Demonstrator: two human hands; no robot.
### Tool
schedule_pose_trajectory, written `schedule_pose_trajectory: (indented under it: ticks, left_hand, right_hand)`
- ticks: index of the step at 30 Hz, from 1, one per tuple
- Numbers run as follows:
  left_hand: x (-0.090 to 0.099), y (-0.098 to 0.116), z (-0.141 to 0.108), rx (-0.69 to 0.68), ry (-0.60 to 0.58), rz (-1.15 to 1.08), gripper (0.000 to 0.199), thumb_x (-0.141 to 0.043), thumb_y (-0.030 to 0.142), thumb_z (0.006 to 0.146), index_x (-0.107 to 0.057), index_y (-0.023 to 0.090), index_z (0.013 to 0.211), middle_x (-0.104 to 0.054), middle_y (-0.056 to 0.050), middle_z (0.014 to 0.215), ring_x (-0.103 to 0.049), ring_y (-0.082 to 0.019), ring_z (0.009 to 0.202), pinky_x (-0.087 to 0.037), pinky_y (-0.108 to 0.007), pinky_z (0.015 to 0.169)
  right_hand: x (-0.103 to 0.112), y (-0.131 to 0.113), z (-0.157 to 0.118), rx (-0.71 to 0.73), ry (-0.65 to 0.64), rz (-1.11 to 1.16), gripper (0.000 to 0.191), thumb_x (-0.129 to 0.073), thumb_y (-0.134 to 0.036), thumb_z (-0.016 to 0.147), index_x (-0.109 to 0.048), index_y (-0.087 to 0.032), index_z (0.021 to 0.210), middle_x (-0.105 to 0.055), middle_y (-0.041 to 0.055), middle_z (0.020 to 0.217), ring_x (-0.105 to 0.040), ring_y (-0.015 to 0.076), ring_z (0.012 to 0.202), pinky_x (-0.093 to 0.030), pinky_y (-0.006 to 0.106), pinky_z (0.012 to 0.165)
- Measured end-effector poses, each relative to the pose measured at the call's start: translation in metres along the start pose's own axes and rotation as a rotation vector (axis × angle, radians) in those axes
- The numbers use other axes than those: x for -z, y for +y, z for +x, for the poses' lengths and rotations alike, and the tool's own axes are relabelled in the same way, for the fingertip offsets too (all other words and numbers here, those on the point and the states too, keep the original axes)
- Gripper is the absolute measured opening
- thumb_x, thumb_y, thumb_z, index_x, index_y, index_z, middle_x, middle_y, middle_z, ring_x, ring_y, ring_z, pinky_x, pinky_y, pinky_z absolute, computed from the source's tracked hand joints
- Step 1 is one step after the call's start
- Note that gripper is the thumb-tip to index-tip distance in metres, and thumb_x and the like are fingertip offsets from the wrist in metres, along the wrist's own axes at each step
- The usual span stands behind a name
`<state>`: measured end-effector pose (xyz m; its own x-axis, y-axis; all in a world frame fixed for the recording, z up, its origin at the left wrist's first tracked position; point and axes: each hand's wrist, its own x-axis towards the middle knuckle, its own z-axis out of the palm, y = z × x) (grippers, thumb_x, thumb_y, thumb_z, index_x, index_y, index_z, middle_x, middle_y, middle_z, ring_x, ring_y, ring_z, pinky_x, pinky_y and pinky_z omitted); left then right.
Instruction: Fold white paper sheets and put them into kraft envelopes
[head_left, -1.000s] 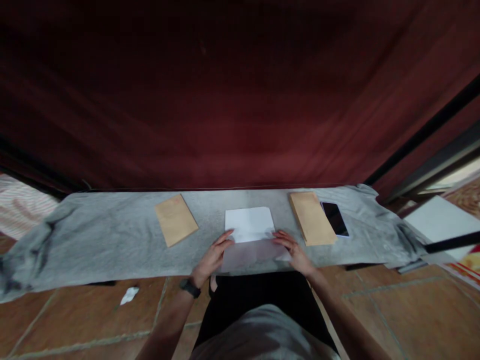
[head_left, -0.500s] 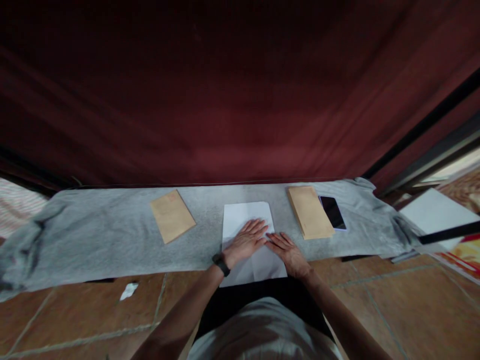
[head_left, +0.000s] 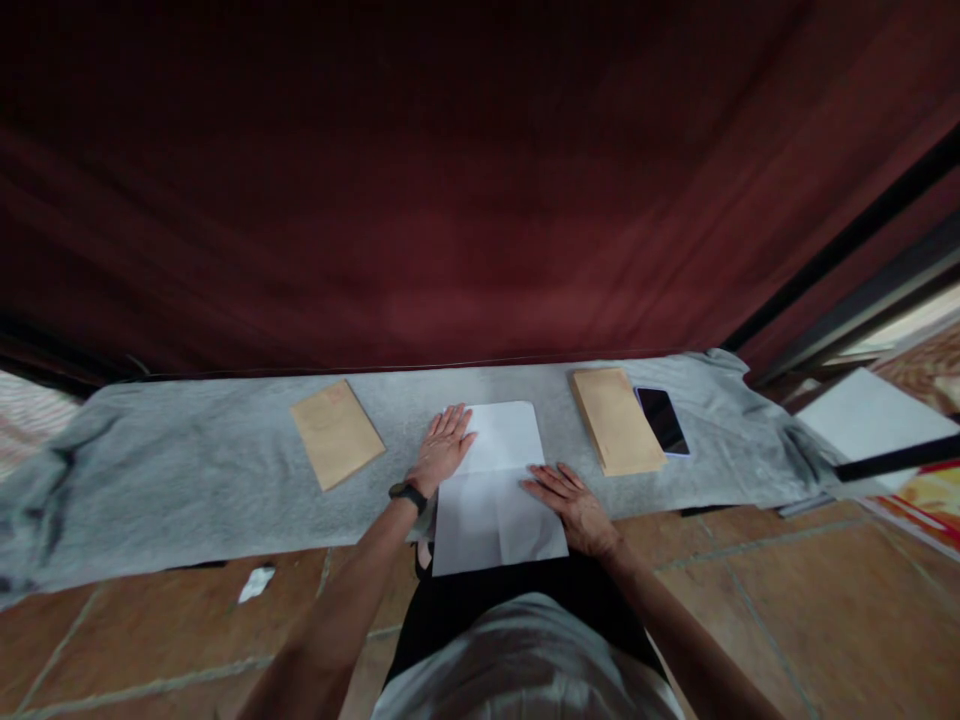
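A creased sheet of white paper [head_left: 491, 510] lies on the grey cloth in front of me, its near end hanging past the cloth's edge over my lap. Flat on its upper left edge rests my left hand [head_left: 441, 448], fingers stretched out, a dark watch on the wrist. My right hand [head_left: 576, 503] lies with spread fingers on the paper's right edge, near the crease that runs across it. Neither hand grips anything.
One brown envelope [head_left: 337, 432] lies to the left. On the right is a stack of brown envelopes [head_left: 616, 420], with a phone [head_left: 663, 420] beside it. A dark red panel [head_left: 450, 250] rises behind the grey cloth [head_left: 217, 450]. A white scrap [head_left: 256, 583] is on the tiled floor.
My left hand has slid from the middle of the paper to its upper left edge, uncovering the crease. My right hand has stayed about where it was.
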<state>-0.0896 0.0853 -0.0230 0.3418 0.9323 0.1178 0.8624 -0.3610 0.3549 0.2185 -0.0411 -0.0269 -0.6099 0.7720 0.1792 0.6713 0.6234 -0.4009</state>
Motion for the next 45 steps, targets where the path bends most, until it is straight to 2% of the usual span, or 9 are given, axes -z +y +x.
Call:
schedule_pose_trajectory:
  ticks: [5, 9, 13, 20, 25, 28, 31, 37, 45]
  left_hand:
    - [0.023, -0.019, -0.074, -0.113, -0.03, -0.185, 0.05, -0.04, 0.026, 0.1, -0.047, 0.024, 0.149, -0.042, -0.005, 0.159, -0.028, -0.022, 0.152, -0.027, -0.049, 0.124]
    - [0.04, -0.005, -0.14, -0.318, -0.191, -0.248, 0.076, -0.048, 0.005, 0.082, -0.04, 0.03, 0.153, -0.034, -0.001, 0.163, -0.022, -0.021, 0.154, -0.028, -0.05, 0.124]
    - [0.044, 0.01, -0.165, -0.337, -0.235, -0.089, 0.095, -0.045, -0.005, 0.07, -0.034, 0.033, 0.156, -0.031, 0.001, 0.165, -0.022, -0.022, 0.154, -0.022, -0.052, 0.127]
    - [0.035, 0.004, -0.151, -0.365, -0.183, -0.15, 0.081, -0.043, -0.01, 0.072, -0.059, 0.033, 0.139, -0.053, 0.001, 0.152, -0.045, -0.018, 0.143, -0.033, -0.046, 0.122]
    - [0.034, 0.002, -0.13, -0.008, -0.027, -0.483, 0.023, -0.057, 0.028, 0.091, -0.077, 0.025, 0.104, -0.078, -0.005, 0.11, -0.071, -0.024, 0.104, -0.055, -0.04, 0.097]
    - [0.033, 0.008, -0.11, 0.217, 0.074, -0.637, 0.033, -0.059, 0.046, 0.089, -0.076, 0.021, 0.1, -0.079, -0.006, 0.101, -0.071, -0.025, 0.092, -0.056, -0.037, 0.085]
    - [0.032, 0.013, -0.089, 0.304, 0.148, -0.697, 0.038, -0.058, 0.053, 0.087, -0.073, 0.019, 0.089, -0.076, -0.004, 0.087, -0.067, -0.021, 0.08, -0.052, -0.03, 0.074]
    - [0.029, 0.017, -0.055, 0.422, 0.217, -0.493, 0.045, -0.051, 0.053, 0.091, -0.052, 0.021, 0.059, -0.05, 0.004, 0.053, -0.049, -0.014, 0.057, -0.033, -0.024, 0.055]
    - [0.035, 0.022, -0.017, 0.555, 0.089, -0.063, 0.038, -0.046, 0.047, 0.099, -0.07, 0.021, 0.086, -0.074, -0.007, 0.08, -0.064, -0.019, 0.07, -0.031, -0.026, 0.059]
  right_hand:
    - [-0.006, 0.003, -0.006, 0.034, 0.047, -0.001, 0.062, -0.058, -0.017, 0.087, -0.052, -0.032, 0.146, -0.044, 0.0045, 0.158, -0.039, 0.0265, 0.146, -0.024, 0.054, 0.123]
    - [-0.008, 0.003, -0.005, 0.013, 0.019, 0.025, 0.062, -0.055, -0.009, 0.086, -0.056, -0.031, 0.143, -0.051, 0.0039, 0.153, -0.045, 0.0234, 0.143, -0.027, 0.051, 0.123]
    - [-0.004, 0.001, -0.003, -0.004, 0.028, 0.053, 0.057, -0.062, -0.017, 0.088, -0.057, -0.033, 0.142, -0.05, 0.0038, 0.154, -0.044, 0.0247, 0.143, -0.027, 0.052, 0.123]
    - [0.002, 0.003, -0.007, 0.024, -0.013, 0.085, 0.06, -0.059, -0.008, 0.084, -0.061, -0.036, 0.137, -0.052, 0.0013, 0.152, -0.047, 0.0228, 0.141, -0.029, 0.052, 0.122]
    - [0.001, 0.004, 0.002, -0.169, 0.141, 0.225, 0.027, -0.055, -0.027, 0.097, -0.075, -0.03, 0.114, -0.074, 0.0032, 0.122, -0.065, 0.0233, 0.118, -0.045, 0.048, 0.11]
    - [0.0, 0.004, 0.016, -0.373, 0.238, 0.294, 0.03, -0.053, -0.044, 0.098, -0.076, -0.027, 0.102, -0.077, 0.0047, 0.103, -0.071, 0.0251, 0.099, -0.055, 0.041, 0.092]
    - [0.001, 0.006, 0.033, -0.484, 0.258, 0.322, 0.034, -0.048, -0.049, 0.099, -0.074, -0.026, 0.101, -0.077, 0.0034, 0.093, -0.072, 0.0233, 0.086, -0.056, 0.033, 0.078]
    - [0.003, 0.008, 0.063, -0.641, 0.268, 0.153, 0.03, -0.046, -0.044, 0.1, -0.071, -0.026, 0.1, -0.078, 0.0047, 0.086, -0.073, 0.0221, 0.081, -0.051, 0.028, 0.069]
    - [0.004, 0.012, 0.091, -0.773, 0.177, -0.112, 0.036, -0.046, -0.046, 0.103, -0.07, -0.019, 0.106, -0.077, 0.0131, 0.091, -0.074, 0.0256, 0.079, -0.05, 0.031, 0.069]
